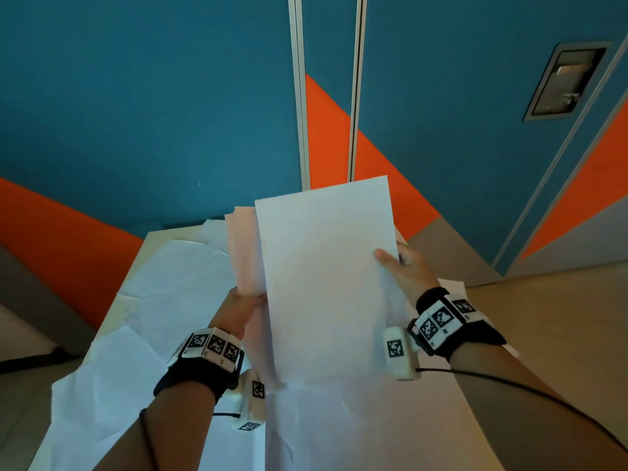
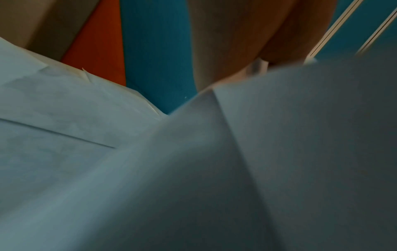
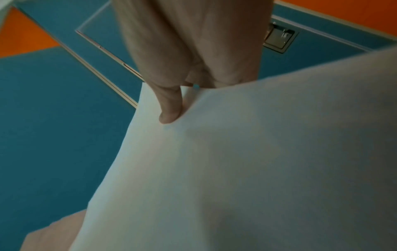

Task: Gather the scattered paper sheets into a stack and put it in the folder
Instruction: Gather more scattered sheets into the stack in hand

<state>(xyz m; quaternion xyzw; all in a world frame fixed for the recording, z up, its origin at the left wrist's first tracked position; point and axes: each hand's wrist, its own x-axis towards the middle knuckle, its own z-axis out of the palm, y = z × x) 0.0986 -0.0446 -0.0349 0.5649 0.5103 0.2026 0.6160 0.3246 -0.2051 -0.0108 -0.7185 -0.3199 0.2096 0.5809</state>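
Here, table (image 1: 142, 253): covered in loose creased paper.
Wall (image 1: 136, 96), 12 o'clock: teal, orange.
Left hand (image 1: 243, 309): grips pink sheets (image 1: 243, 253).
Right hand (image 1: 406, 266): pinches white sheet (image 1: 326, 277).

Top sheet (image 1: 326, 280) sits up off the table (image 1: 142, 253), right thumb (image 1: 385, 258) on its front face, the other fingers behind. Second sheet (image 1: 243, 253) tucks behind it, left hand (image 1: 243, 309) beneath (fingers hidden). More sheets (image 1: 170, 283) lie below both hands.
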